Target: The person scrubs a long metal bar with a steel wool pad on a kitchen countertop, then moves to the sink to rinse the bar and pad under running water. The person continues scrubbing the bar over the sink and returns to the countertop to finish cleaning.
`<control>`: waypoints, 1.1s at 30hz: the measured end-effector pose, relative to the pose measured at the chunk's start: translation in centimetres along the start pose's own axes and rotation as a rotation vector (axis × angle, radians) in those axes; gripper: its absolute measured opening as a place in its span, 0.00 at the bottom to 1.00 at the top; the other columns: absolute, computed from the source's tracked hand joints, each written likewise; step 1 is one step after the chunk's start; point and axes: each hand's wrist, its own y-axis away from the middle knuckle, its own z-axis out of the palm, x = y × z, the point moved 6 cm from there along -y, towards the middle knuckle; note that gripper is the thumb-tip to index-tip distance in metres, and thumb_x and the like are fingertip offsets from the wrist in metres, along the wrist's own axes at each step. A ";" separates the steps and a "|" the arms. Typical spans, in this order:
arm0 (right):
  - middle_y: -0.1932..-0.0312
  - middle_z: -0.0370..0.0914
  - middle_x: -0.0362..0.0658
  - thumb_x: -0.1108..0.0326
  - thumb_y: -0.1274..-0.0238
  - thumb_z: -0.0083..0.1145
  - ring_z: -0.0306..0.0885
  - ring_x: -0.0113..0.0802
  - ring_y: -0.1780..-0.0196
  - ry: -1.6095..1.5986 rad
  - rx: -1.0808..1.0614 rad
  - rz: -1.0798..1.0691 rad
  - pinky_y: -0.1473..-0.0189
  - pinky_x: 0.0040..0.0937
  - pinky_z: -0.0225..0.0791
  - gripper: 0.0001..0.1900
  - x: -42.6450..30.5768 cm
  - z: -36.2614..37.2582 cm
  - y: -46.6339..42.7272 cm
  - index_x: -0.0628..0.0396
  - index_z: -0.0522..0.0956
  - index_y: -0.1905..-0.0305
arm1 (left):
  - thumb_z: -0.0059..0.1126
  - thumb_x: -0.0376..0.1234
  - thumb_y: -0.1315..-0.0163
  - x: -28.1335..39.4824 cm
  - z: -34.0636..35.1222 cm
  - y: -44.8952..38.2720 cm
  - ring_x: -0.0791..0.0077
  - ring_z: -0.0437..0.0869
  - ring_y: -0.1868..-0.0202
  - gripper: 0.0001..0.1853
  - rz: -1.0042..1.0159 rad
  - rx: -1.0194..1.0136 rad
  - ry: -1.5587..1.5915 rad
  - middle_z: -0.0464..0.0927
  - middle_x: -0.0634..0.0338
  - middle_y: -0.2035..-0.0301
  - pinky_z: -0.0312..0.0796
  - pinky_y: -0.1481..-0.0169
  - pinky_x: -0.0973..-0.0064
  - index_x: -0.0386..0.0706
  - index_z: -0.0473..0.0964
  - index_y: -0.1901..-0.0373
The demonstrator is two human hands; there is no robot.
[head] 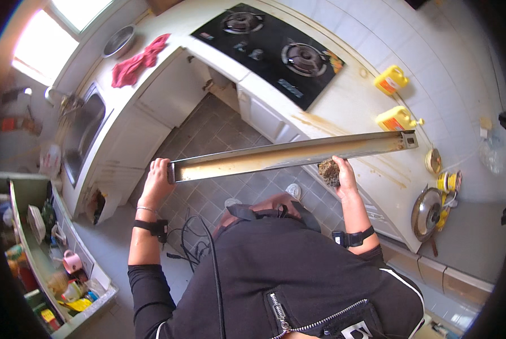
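Observation:
A long, narrow metal trough (270,156) stretches across the view before me, its inside streaked with yellow-brown grease. My left hand (156,180) grips its left end. Its right end reaches over the counter, near the yellow jugs. In my right hand (345,176) is a clump of dirty steel wool (329,172), at the trough's near edge. The right fingers also lie close to that edge; whether they bear its weight I cannot tell.
A black gas hob (270,53) lies in the white counter (354,112), by yellow jugs (391,79) and a pan lid (425,214). Left are a sink (83,127), a red cloth (139,63), a metal basin (119,41) and a cluttered shelf unit (77,241). Black cables (189,245) hang beside me.

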 end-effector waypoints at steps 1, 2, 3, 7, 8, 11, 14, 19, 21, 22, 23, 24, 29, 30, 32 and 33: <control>0.62 0.80 0.42 0.61 0.38 0.57 0.81 0.31 0.62 0.008 -0.050 -0.007 0.60 0.31 0.77 0.15 0.4 2.5 0.1 0.58 0.76 0.52 | 0.64 0.25 0.60 -1.6 -1.6 1.7 0.45 0.71 0.49 0.29 -0.020 0.026 0.013 0.70 0.46 0.56 0.69 0.42 0.57 0.37 0.67 0.51; 0.62 0.80 0.42 0.61 0.38 0.57 0.81 0.31 0.62 0.004 -0.097 -0.018 0.60 0.31 0.77 0.15 0.8 5.1 0.2 0.58 0.76 0.52 | 0.65 0.25 0.61 -3.3 -2.9 3.5 0.46 0.71 0.49 0.30 -0.058 0.020 -0.010 0.70 0.46 0.56 0.69 0.42 0.57 0.38 0.66 0.51; 0.62 0.80 0.42 0.61 0.38 0.57 0.81 0.31 0.62 0.030 -0.144 -0.001 0.60 0.31 0.77 0.15 1.3 7.7 0.3 0.59 0.75 0.51 | 0.65 0.25 0.62 -4.9 -4.4 5.4 0.46 0.71 0.50 0.31 -0.071 0.041 -0.030 0.70 0.46 0.57 0.68 0.41 0.58 0.38 0.66 0.51; 0.62 0.80 0.42 0.61 0.36 0.56 0.81 0.31 0.63 0.096 -0.354 0.043 0.59 0.30 0.77 0.15 3.1 18.3 0.2 0.60 0.75 0.50 | 0.66 0.24 0.63 -10.5 -8.6 14.0 0.46 0.71 0.50 0.33 -0.217 0.090 -0.068 0.69 0.46 0.57 0.66 0.41 0.58 0.38 0.64 0.51; 0.62 0.81 0.42 0.61 0.36 0.56 0.81 0.31 0.63 0.130 -0.408 0.052 0.59 0.30 0.77 0.15 3.8 21.0 0.0 0.60 0.75 0.50 | 0.66 0.24 0.64 -11.6 -9.2 16.2 0.46 0.71 0.51 0.33 -0.259 0.114 -0.072 0.69 0.46 0.57 0.65 0.41 0.58 0.38 0.64 0.51; 0.62 0.81 0.42 0.62 0.35 0.56 0.80 0.29 0.62 0.193 -0.612 0.080 0.58 0.28 0.75 0.15 5.7 29.2 -0.1 0.61 0.75 0.50 | 0.66 0.24 0.64 -13.8 -9.7 23.2 0.45 0.70 0.51 0.33 -0.413 0.183 -0.059 0.69 0.46 0.58 0.65 0.41 0.58 0.39 0.64 0.51; 0.60 0.80 0.41 0.63 0.35 0.56 0.77 0.26 0.58 0.374 -0.707 0.120 0.53 0.27 0.70 0.16 7.8 37.4 -0.9 0.63 0.76 0.49 | 0.67 0.24 0.65 -14.4 -9.9 29.0 0.44 0.69 0.51 0.34 -0.603 0.231 -0.082 0.68 0.45 0.58 0.65 0.42 0.57 0.38 0.64 0.51; 0.59 0.80 0.42 0.60 0.35 0.56 0.77 0.27 0.59 0.486 -1.032 0.139 0.54 0.27 0.71 0.18 11.3 51.5 -0.3 0.64 0.76 0.49 | 0.66 0.24 0.65 -13.3 -10.1 36.1 0.45 0.69 0.51 0.34 -0.921 0.317 -0.080 0.68 0.46 0.57 0.65 0.42 0.56 0.38 0.63 0.50; 0.59 0.80 0.43 0.60 0.35 0.56 0.78 0.27 0.58 0.574 -1.104 0.144 0.54 0.27 0.71 0.18 13.4 57.2 0.0 0.64 0.76 0.49 | 0.66 0.24 0.64 -12.6 -10.4 38.1 0.45 0.69 0.51 0.34 -1.033 0.349 -0.107 0.68 0.46 0.57 0.65 0.42 0.56 0.38 0.63 0.50; 0.58 0.81 0.43 0.61 0.36 0.56 0.78 0.27 0.57 0.566 -1.172 0.187 0.52 0.27 0.71 0.18 14.3 59.7 0.3 0.64 0.76 0.48 | 0.65 0.24 0.64 -12.1 -10.7 38.7 0.45 0.69 0.51 0.34 -1.077 0.382 -0.125 0.68 0.46 0.57 0.64 0.42 0.55 0.38 0.63 0.50; 0.56 0.81 0.44 0.60 0.36 0.56 0.77 0.28 0.55 0.640 -1.196 0.236 0.50 0.27 0.69 0.20 15.7 62.4 0.5 0.65 0.76 0.48 | 0.65 0.24 0.64 -11.7 -10.9 39.3 0.45 0.69 0.51 0.34 -1.145 0.404 -0.124 0.68 0.46 0.57 0.64 0.42 0.55 0.38 0.63 0.50; 0.55 0.81 0.44 0.59 0.36 0.56 0.77 0.28 0.55 0.698 -1.255 0.249 0.49 0.27 0.69 0.21 16.8 65.0 0.8 0.65 0.76 0.47 | 0.65 0.24 0.64 -11.0 -11.1 39.8 0.45 0.68 0.51 0.34 -1.212 0.427 -0.131 0.68 0.46 0.57 0.64 0.42 0.55 0.38 0.63 0.50; 0.51 0.80 0.43 0.58 0.37 0.55 0.75 0.28 0.50 0.810 -1.533 0.237 0.43 0.27 0.65 0.22 22.6 76.0 3.5 0.62 0.76 0.44 | 0.63 0.24 0.63 -6.4 -12.2 40.5 0.44 0.68 0.50 0.33 -1.530 0.445 -0.198 0.67 0.45 0.57 0.62 0.41 0.53 0.37 0.62 0.50; 0.50 0.79 0.42 0.58 0.37 0.55 0.73 0.28 0.47 0.815 -1.573 0.320 0.42 0.27 0.64 0.22 24.2 77.8 4.3 0.61 0.75 0.44 | 0.63 0.24 0.63 -5.5 -12.5 40.2 0.45 0.68 0.49 0.33 -1.588 0.438 -0.195 0.67 0.45 0.57 0.62 0.40 0.53 0.36 0.62 0.50; 0.49 0.79 0.41 0.59 0.37 0.55 0.73 0.28 0.46 0.807 -1.659 0.309 0.41 0.27 0.63 0.21 26.5 80.8 5.4 0.57 0.76 0.43 | 0.64 0.24 0.64 -4.3 -13.2 39.3 0.45 0.68 0.49 0.34 -1.695 0.432 -0.201 0.67 0.46 0.56 0.62 0.40 0.53 0.37 0.62 0.50; 0.49 0.79 0.41 0.59 0.37 0.55 0.73 0.28 0.46 0.823 -1.681 0.343 0.41 0.27 0.63 0.21 27.8 81.9 6.0 0.56 0.76 0.43 | 0.65 0.24 0.64 -3.6 -13.8 39.0 0.45 0.68 0.48 0.35 -1.745 0.426 -0.206 0.67 0.46 0.56 0.62 0.40 0.53 0.37 0.62 0.49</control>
